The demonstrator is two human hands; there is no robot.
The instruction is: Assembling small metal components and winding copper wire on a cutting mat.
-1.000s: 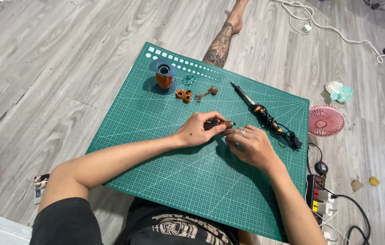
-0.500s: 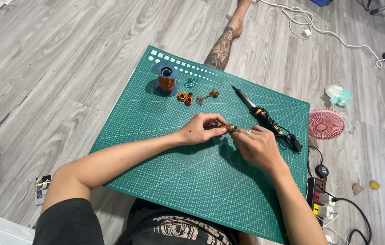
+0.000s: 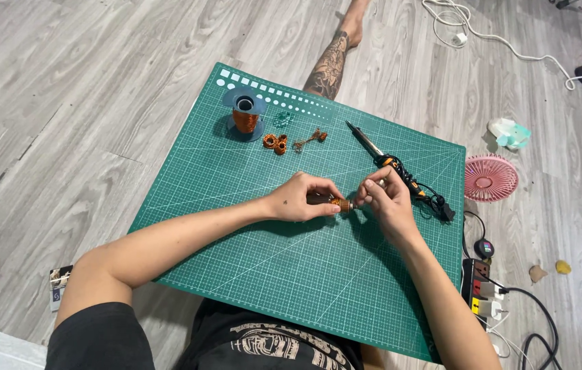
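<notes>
My left hand (image 3: 295,199) has a closed grip on a small dark rod wound with copper wire (image 3: 337,203), and my right hand (image 3: 383,197) pinches the wire's end just beside it, both held low over the middle of the green cutting mat (image 3: 250,267) on the floor. The coil in my fingers looks partly wound, I judge. 2 finished-looking copper coils (image 3: 275,142) lie near the blue spool of copper wire (image 3: 245,113) at the mat's far edge, with a looser twisted piece (image 3: 310,139) beside them. The soldering iron (image 3: 390,163) lies untouched to my right, so any joining seems not yet done.
</notes>
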